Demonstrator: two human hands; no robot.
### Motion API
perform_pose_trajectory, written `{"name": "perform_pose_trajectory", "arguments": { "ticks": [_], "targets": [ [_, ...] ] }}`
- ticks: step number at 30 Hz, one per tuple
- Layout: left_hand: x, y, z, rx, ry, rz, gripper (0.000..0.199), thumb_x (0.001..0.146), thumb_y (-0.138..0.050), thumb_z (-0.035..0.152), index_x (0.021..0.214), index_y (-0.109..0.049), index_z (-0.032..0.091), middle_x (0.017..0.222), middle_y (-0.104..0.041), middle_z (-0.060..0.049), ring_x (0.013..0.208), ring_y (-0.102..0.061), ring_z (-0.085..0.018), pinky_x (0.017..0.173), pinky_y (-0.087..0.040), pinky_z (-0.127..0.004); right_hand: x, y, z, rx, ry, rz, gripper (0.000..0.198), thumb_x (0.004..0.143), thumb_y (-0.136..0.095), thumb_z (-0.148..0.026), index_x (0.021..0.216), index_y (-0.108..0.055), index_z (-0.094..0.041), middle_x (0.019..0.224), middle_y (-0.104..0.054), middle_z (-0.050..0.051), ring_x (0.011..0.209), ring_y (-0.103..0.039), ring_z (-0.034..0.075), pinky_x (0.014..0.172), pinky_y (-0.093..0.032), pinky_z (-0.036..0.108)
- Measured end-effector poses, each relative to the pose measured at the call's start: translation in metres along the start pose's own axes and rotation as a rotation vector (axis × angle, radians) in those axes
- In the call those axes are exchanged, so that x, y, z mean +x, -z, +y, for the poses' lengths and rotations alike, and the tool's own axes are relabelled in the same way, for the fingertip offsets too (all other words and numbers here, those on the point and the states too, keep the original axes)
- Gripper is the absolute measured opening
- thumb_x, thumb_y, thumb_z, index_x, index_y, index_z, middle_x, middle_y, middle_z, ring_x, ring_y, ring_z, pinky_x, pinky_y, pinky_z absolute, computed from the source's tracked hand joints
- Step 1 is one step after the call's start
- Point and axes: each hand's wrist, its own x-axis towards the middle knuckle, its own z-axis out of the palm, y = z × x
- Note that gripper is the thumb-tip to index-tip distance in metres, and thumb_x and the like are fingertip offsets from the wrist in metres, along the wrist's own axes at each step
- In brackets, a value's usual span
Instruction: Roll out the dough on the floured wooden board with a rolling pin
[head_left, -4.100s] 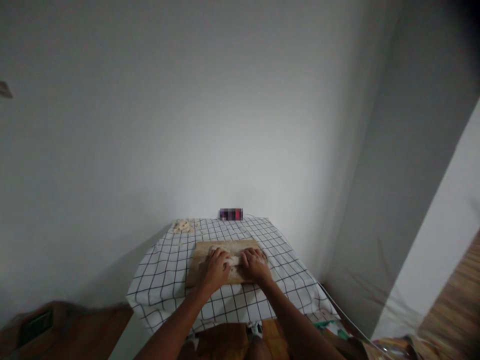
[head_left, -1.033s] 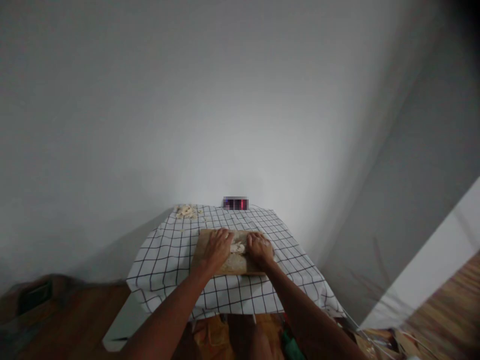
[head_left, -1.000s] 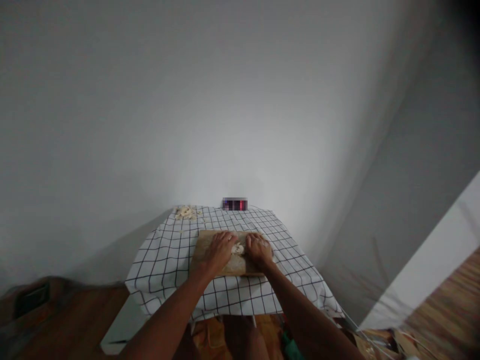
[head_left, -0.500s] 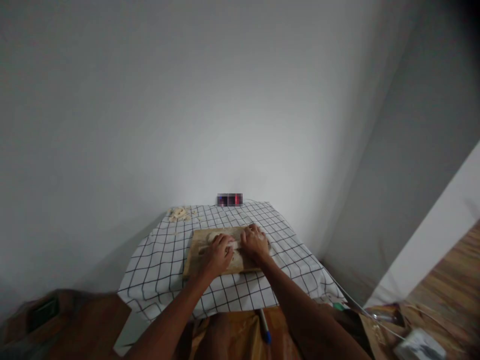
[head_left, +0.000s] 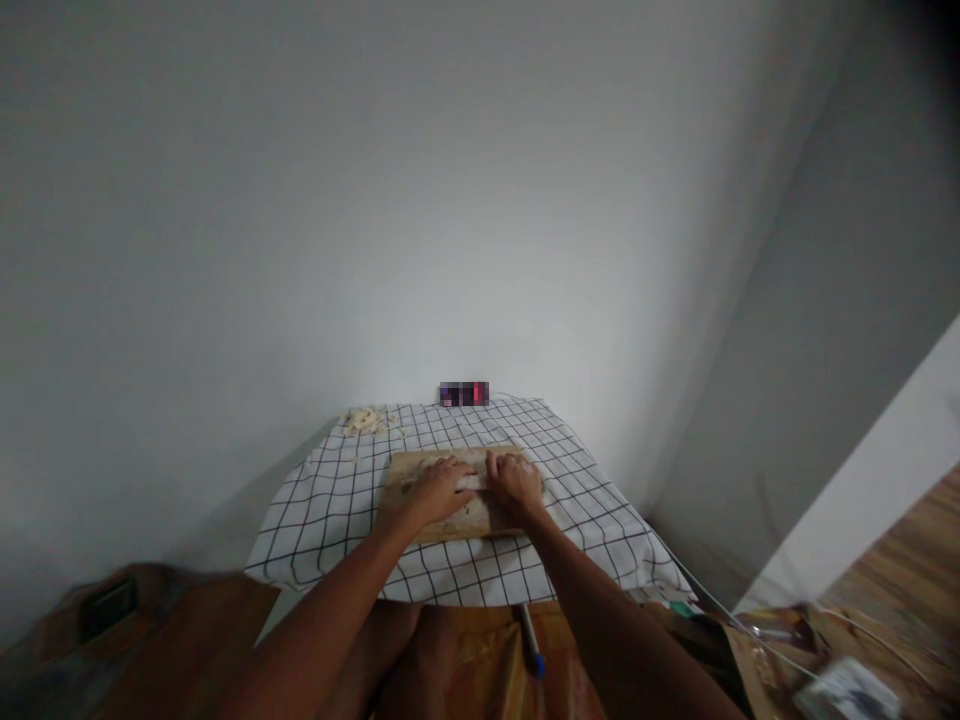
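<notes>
A floury wooden board (head_left: 394, 500) lies on the table with pale dough spread on it, mostly covered by my hands. Across it runs a pale bar that looks like a rolling pin (head_left: 481, 482), showing only in the gap between the hands. My left hand (head_left: 444, 484) is curved over its left part, thumb on the near side and fingers on the far side. Over the right part, my right hand (head_left: 516, 478) has its fingers bent and close together.
A white checked cloth (head_left: 315, 520) covers the table. Pale dough scraps (head_left: 365, 420) are heaped at its far left corner. A dark blurred object (head_left: 464, 394) stands against the wall. A blue-tipped stick (head_left: 534, 645) lies below the front edge; a white cable (head_left: 697, 585) runs down on the right.
My left hand has flattened and its fingers reach further forward and right. My right hand's fingers have come lower. The view has shifted slightly.
</notes>
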Motion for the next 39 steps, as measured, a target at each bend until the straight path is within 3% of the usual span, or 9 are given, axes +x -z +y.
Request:
{"name": "perform_pose_trajectory", "arguments": {
  "ticks": [5, 11, 16, 20, 23, 27, 30, 34, 39],
  "targets": [
    [-0.006, 0.006, -0.008, -0.006, 0.011, -0.012, 0.029, 0.096, -0.081, 0.032, 0.124, -0.084, 0.026, 0.137, -0.078, -0.011, 0.124, -0.076, -0.032, 0.114, -0.060, -0.043, 0.003, -0.002, -0.004, 0.047, -0.163, 0.019, 0.065, 0.124, -0.030, -0.048, 0.110, -0.084, -0.015, 0.122, -0.084, 0.025, 0.113, -0.082, 0.033, 0.096, -0.059, 0.042],
    [-0.002, 0.022, -0.003, 0.053, -0.066, -0.060, 0.021, 0.098, -0.077, 0.034, 0.115, -0.086, 0.025, 0.128, -0.081, -0.010, 0.115, -0.078, -0.032, 0.104, -0.061, -0.040, 0.003, 0.006, -0.004, 0.169, -0.185, 0.119, 0.067, 0.126, -0.026, -0.045, 0.106, -0.085, -0.020, 0.119, -0.086, 0.017, 0.108, -0.081, 0.027, 0.091, -0.055, 0.034],
    [0.003, 0.046, -0.004, 0.152, -0.044, -0.058, 0.030, 0.102, -0.074, 0.037, 0.130, -0.083, 0.029, 0.130, -0.085, -0.006, 0.118, -0.079, -0.031, 0.102, -0.060, -0.037, 0.001, 0.009, -0.001, 0.198, -0.121, 0.162, 0.066, 0.126, -0.028, -0.044, 0.098, -0.083, -0.023, 0.112, -0.085, 0.013, 0.108, -0.078, 0.024, 0.094, -0.052, 0.032],
    [0.007, 0.061, 0.002, 0.171, -0.002, -0.096, 0.038, 0.100, -0.077, 0.040, 0.137, -0.080, 0.032, 0.136, -0.084, -0.005, 0.120, -0.080, -0.030, 0.099, -0.059, -0.034, 0.001, 0.007, 0.001, 0.214, -0.190, 0.173, 0.071, 0.126, -0.024, -0.046, 0.099, -0.085, -0.021, 0.113, -0.087, 0.016, 0.105, -0.080, 0.027, 0.093, -0.053, 0.035],
    [0.009, 0.065, 0.005, 0.129, 0.004, -0.112, 0.034, 0.106, -0.070, 0.051, 0.131, -0.082, 0.030, 0.131, -0.086, -0.004, 0.119, -0.080, -0.029, 0.097, -0.059, -0.034, 0.003, 0.006, 0.002, 0.208, -0.233, 0.178, 0.071, 0.126, -0.024, -0.044, 0.102, -0.086, -0.018, 0.112, -0.088, 0.019, 0.105, -0.081, 0.029, 0.092, -0.055, 0.037],
    [0.001, 0.050, -0.002, 0.131, 0.086, 0.018, 0.043, 0.120, -0.044, 0.046, 0.127, -0.081, 0.025, 0.131, -0.082, -0.009, 0.118, -0.078, -0.027, 0.098, -0.059, -0.036, 0.003, 0.005, -0.001, 0.132, -0.177, 0.138, 0.058, 0.125, -0.035, -0.036, 0.103, -0.085, -0.017, 0.115, -0.087, 0.019, 0.109, -0.081, 0.028, 0.098, -0.054, 0.036],
    [-0.015, 0.022, -0.012, 0.235, 0.152, 0.203, 0.036, 0.117, -0.050, 0.036, 0.138, -0.076, 0.023, 0.142, -0.076, -0.013, 0.132, -0.071, -0.032, 0.110, -0.056, -0.044, 0.001, 0.003, -0.003, 0.064, -0.088, 0.097, 0.048, 0.123, -0.040, -0.033, 0.108, -0.083, -0.017, 0.120, -0.085, 0.019, 0.119, -0.077, 0.028, 0.104, -0.051, 0.037],
    [-0.027, -0.009, -0.027, 0.248, 0.258, 0.357, 0.038, 0.118, -0.051, 0.038, 0.144, -0.073, 0.021, 0.153, -0.071, -0.016, 0.145, -0.063, -0.037, 0.121, -0.052, -0.054, -0.001, -0.002, -0.003, 0.009, 0.051, 0.100, 0.039, 0.122, -0.042, -0.034, 0.125, -0.077, -0.018, 0.137, -0.077, 0.017, 0.133, -0.067, 0.031, 0.107, -0.049, 0.040],
    [-0.002, -0.007, -0.052, 0.136, 0.152, 0.391, 0.033, 0.119, -0.050, 0.032, 0.139, -0.075, 0.024, 0.150, -0.074, -0.012, 0.144, -0.065, -0.028, 0.123, -0.053, -0.043, 0.010, -0.005, -0.002, 0.000, 0.048, 0.046, 0.038, 0.122, -0.043, -0.040, 0.127, -0.074, -0.020, 0.139, -0.074, 0.016, 0.130, -0.067, 0.030, 0.105, -0.049, 0.040]
  ]
}}
